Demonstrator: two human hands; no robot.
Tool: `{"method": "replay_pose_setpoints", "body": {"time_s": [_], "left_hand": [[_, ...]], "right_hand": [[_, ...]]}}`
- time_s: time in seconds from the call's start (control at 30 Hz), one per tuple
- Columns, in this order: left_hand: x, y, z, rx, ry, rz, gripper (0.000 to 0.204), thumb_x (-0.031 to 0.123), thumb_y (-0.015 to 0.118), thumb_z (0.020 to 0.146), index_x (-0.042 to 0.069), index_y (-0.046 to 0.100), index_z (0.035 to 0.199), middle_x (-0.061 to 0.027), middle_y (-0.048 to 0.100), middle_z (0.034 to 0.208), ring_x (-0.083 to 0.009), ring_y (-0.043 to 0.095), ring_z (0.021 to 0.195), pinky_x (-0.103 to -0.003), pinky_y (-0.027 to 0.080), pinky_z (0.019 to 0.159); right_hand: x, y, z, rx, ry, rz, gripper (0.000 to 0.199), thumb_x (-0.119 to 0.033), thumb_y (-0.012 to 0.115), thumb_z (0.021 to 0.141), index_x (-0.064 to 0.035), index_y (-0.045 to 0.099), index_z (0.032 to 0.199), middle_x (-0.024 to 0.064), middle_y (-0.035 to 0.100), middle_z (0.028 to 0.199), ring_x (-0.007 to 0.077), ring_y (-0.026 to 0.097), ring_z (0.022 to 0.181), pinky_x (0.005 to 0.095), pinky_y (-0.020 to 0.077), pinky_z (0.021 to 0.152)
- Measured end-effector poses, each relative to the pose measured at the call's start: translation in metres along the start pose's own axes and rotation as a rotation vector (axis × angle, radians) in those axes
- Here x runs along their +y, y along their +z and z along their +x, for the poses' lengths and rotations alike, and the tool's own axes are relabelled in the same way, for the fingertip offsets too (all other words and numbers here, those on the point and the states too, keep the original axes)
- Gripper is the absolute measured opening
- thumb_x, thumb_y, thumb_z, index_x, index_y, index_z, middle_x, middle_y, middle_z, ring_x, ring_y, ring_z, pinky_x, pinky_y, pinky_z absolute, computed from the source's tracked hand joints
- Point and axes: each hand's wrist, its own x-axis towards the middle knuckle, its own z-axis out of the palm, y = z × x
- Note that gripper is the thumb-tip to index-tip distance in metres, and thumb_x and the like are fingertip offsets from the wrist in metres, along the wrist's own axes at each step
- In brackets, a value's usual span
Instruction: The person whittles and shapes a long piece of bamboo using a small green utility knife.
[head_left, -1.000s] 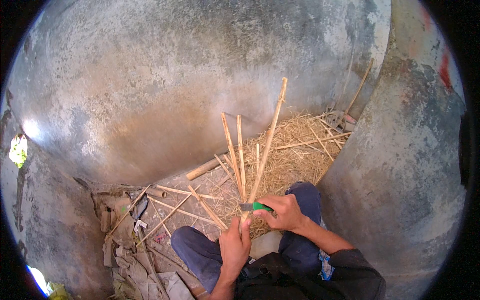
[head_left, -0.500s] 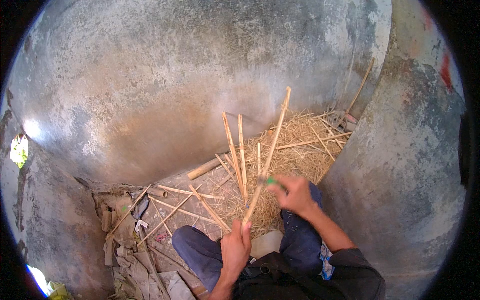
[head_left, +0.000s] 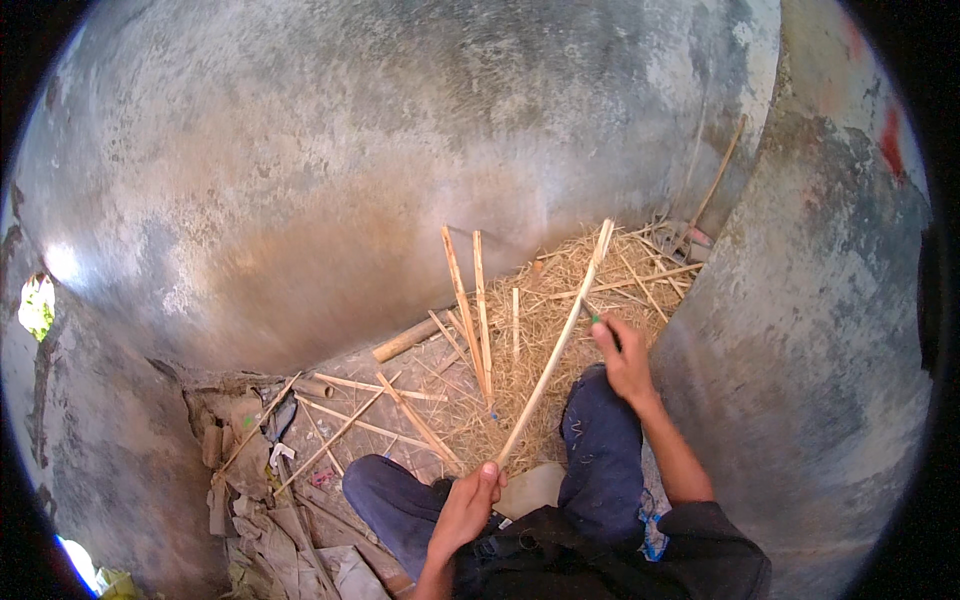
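My left hand (head_left: 468, 508) is closed round the lower end of a long, pale bamboo strip (head_left: 547, 375), near my knees. The strip slants up and away to the right, over the heap of shavings. In my right hand (head_left: 626, 365) is a small knife (head_left: 596, 319) with a bit of green handle showing; most of the handle is hidden in the fingers. Its dark blade lies against or just beside the upper half of the strip; contact is hard to make out.
Bamboo shavings (head_left: 620, 290) heap up beyond my knees. Two strips (head_left: 466, 310) stand upright on the left, and several more sticks (head_left: 350, 430) lie crossed on the floor. A thick bamboo pole (head_left: 405, 340) lies along the stained wall (head_left: 400, 150). Cloth scraps (head_left: 270, 540) lie lower left.
The knife and my right hand have moved up and right along the strip. The strip's top has tilted right and lower, with my left hand shifted slightly down and left.
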Motion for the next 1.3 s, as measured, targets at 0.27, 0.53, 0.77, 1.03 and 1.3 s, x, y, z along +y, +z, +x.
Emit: {"method": "replay_pose_setpoints", "body": {"time_s": [0.27, 0.53, 0.77, 1.03, 1.3], "left_hand": [[0.018, 0.001, 0.017, 0.064, 0.055, -0.024, 0.056, 0.043, 0.034, 0.119, -0.001, 0.059, 0.095, -0.0046, 0.053, 0.073, -0.0174, 0.051, 0.068, -0.035, 0.045, 0.067], [0.042, 0.011, 0.019, 0.204, 0.175, 0.102, 0.054, 0.043, 0.034, 0.119, 0.002, 0.058, 0.093, -0.0024, 0.050, 0.074, -0.0155, 0.050, 0.067, -0.035, 0.042, 0.063], [0.059, 0.014, 0.016, 0.292, 0.162, 0.239, 0.042, 0.030, 0.040, 0.117, -0.003, 0.058, 0.099, -0.0308, 0.058, 0.073, -0.0570, 0.059, 0.076, -0.059, 0.044, 0.067], [0.053, 0.011, 0.014, 0.334, 0.124, 0.357, 0.054, 0.038, 0.032, 0.118, -0.003, 0.060, 0.097, -0.0277, 0.062, 0.074, -0.0503, 0.063, 0.073, -0.056, 0.046, 0.069], [0.057, 0.001, 0.014, 0.332, 0.076, 0.358, 0.052, 0.038, 0.033, 0.117, -0.003, 0.060, 0.099, -0.0285, 0.060, 0.075, -0.0500, 0.062, 0.073, -0.057, 0.046, 0.071]], "right_hand": [[-0.057, 0.026, -0.047, -0.242, -0.228, -0.059, 0.029, -0.034, 0.073, 0.100, -0.0049, 0.073, 0.105, 0.0158, 0.072, 0.087, 0.0366, 0.072, 0.075, 0.0442, 0.0551, 0.064], [-0.084, 0.042, -0.057, -0.289, -0.326, -0.053, 0.029, -0.035, 0.076, 0.098, -0.0069, 0.076, 0.105, 0.0121, 0.075, 0.090, 0.0337, 0.074, 0.072, 0.0419, 0.0565, 0.059], [-0.076, 0.044, -0.039, -0.193, -0.378, -0.074, 0.028, -0.030, 0.081, 0.093, -0.0037, 0.076, 0.100, 0.0121, 0.075, 0.085, 0.0312, 0.073, 0.068, 0.0385, 0.0543, 0.058], [-0.083, 0.041, -0.028, -0.235, -0.396, -0.107, 0.027, -0.031, 0.082, 0.091, -0.0060, 0.078, 0.098, 0.0112, 0.076, 0.084, 0.0304, 0.074, 0.068, 0.0386, 0.0546, 0.057], [-0.077, 0.047, -0.009, -0.193, -0.438, -0.157, 0.032, -0.039, 0.077, 0.095, -0.0081, 0.078, 0.103, 0.0124, 0.078, 0.091, 0.0317, 0.076, 0.075, 0.0400, 0.0581, 0.061]]}}
